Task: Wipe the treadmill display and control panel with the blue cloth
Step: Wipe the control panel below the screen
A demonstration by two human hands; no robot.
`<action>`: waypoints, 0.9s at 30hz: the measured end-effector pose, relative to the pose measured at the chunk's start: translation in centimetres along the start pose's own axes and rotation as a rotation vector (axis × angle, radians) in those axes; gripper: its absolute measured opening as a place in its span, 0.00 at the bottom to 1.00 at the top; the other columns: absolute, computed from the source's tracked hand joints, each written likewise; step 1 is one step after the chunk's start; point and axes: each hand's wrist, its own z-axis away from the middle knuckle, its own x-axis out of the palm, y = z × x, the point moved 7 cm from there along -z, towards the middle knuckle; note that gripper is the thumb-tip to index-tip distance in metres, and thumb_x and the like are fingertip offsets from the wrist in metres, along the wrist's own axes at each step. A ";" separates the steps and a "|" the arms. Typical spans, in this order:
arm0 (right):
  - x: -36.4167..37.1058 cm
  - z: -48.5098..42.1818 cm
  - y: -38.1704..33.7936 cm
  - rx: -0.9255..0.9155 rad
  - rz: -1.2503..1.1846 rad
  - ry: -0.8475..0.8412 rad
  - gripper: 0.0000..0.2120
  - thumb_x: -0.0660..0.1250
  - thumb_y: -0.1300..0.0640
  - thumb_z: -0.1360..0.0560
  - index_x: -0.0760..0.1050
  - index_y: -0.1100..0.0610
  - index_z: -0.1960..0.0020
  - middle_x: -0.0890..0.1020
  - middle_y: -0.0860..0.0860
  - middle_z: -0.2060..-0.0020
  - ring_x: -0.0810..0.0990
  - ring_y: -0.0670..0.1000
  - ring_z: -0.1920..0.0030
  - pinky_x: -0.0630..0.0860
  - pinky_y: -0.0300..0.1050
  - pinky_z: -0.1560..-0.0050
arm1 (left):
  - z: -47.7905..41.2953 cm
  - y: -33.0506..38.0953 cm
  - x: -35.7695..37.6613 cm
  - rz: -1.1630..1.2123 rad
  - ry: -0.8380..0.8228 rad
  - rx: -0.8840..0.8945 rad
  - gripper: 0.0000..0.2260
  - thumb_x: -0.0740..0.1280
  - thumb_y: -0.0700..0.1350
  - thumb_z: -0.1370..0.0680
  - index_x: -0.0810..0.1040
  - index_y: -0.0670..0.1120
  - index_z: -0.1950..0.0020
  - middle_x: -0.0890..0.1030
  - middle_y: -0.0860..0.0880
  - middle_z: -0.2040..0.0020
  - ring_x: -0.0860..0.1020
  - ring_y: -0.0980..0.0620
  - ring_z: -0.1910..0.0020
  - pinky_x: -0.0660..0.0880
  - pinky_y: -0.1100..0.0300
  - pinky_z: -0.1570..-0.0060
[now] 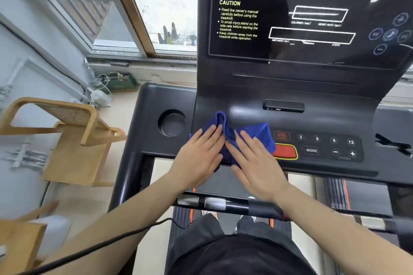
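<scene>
The blue cloth [259,135] lies bunched on the left part of the treadmill's control panel [321,147]. My left hand [199,158] presses flat on the cloth's left side, fingers spread. My right hand [254,163] presses flat on its middle, beside the left hand. The cloth hides the panel's left buttons; the red stop button [286,152], MODE key and number keys show to the right. Above stands the dark display [312,18] with its yellow CAUTION text.
A round cup holder [172,123] sits left of the cloth. A black slot [283,106] is above the panel. The handlebar with metal grips [212,203] crosses under my wrists. Wooden chairs [73,138] stand at left below a window. A black cable [111,241] runs under my left arm.
</scene>
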 end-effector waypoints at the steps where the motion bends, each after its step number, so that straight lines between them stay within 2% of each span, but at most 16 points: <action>1: 0.2 0.4 -0.6 -0.021 0.001 0.000 0.28 0.52 0.44 0.18 0.60 0.53 0.21 0.60 0.55 0.21 0.54 0.56 0.20 0.55 0.56 0.23 | 1.1 -0.1 0.1 0.012 0.006 0.004 0.24 0.54 0.51 0.16 0.67 0.42 0.23 0.65 0.44 0.21 0.61 0.45 0.21 0.60 0.46 0.24; 6: -0.4 -4.6 -0.2 -0.120 0.029 0.005 0.31 0.51 0.40 0.19 0.60 0.56 0.21 0.63 0.57 0.22 0.58 0.58 0.21 0.58 0.57 0.23 | -0.3 -2.7 -0.2 -0.010 0.030 -0.140 0.26 0.51 0.52 0.16 0.65 0.39 0.22 0.64 0.40 0.21 0.60 0.43 0.21 0.60 0.44 0.24; 10: -2.2 -8.4 3.5 0.026 0.083 0.013 0.32 0.46 0.41 0.19 0.54 0.56 0.19 0.53 0.58 0.20 0.50 0.57 0.20 0.54 0.58 0.22 | -6.4 -3.9 -1.4 -0.041 0.012 -0.192 0.29 0.48 0.54 0.18 0.62 0.38 0.21 0.58 0.37 0.20 0.55 0.41 0.20 0.53 0.44 0.22; 12: -1.9 -7.3 4.3 0.114 0.055 0.018 0.32 0.44 0.41 0.18 0.51 0.56 0.19 0.49 0.58 0.19 0.46 0.58 0.19 0.51 0.57 0.21 | -7.9 -2.9 -1.6 -0.053 -0.001 -0.152 0.30 0.45 0.54 0.18 0.56 0.39 0.19 0.51 0.39 0.18 0.49 0.42 0.19 0.49 0.44 0.21; 14: -1.2 -5.0 3.9 0.181 0.009 0.020 0.32 0.43 0.41 0.18 0.51 0.57 0.19 0.50 0.58 0.19 0.46 0.58 0.19 0.49 0.55 0.21 | -7.3 -1.4 -1.3 -0.059 -0.031 -0.085 0.31 0.43 0.55 0.18 0.52 0.40 0.19 0.48 0.40 0.18 0.46 0.43 0.18 0.49 0.45 0.21; 16: -0.1 -2.6 2.5 0.197 0.005 0.017 0.32 0.44 0.42 0.18 0.53 0.57 0.19 0.55 0.59 0.20 0.48 0.58 0.19 0.52 0.57 0.22 | -5.4 0.0 -0.7 -0.059 -0.041 -0.006 0.30 0.44 0.55 0.17 0.54 0.39 0.19 0.50 0.40 0.18 0.49 0.44 0.18 0.51 0.46 0.21; 19: 0.8 -0.9 -0.5 0.127 0.058 0.006 0.31 0.49 0.42 0.18 0.57 0.58 0.21 0.61 0.59 0.22 0.53 0.60 0.20 0.55 0.59 0.22 | -1.7 0.1 0.0 -0.062 -0.031 0.027 0.30 0.48 0.55 0.16 0.57 0.37 0.20 0.55 0.39 0.19 0.53 0.43 0.19 0.53 0.46 0.21; 23: 0.6 -3.1 -3.8 -0.009 0.077 0.042 0.31 0.52 0.43 0.18 0.58 0.58 0.21 0.61 0.59 0.22 0.55 0.60 0.21 0.57 0.59 0.23 | 1.5 -2.4 0.6 -0.053 0.005 -0.121 0.30 0.51 0.53 0.17 0.60 0.36 0.21 0.58 0.38 0.20 0.57 0.42 0.20 0.58 0.46 0.22; 27: 0.2 -4.4 -4.0 -0.081 0.083 0.051 0.30 0.53 0.43 0.17 0.56 0.58 0.20 0.61 0.60 0.22 0.56 0.61 0.21 0.56 0.57 0.22 | 1.5 -2.5 0.8 -0.056 0.041 -0.246 0.27 0.51 0.49 0.17 0.66 0.33 0.24 0.64 0.34 0.23 0.61 0.38 0.22 0.59 0.42 0.24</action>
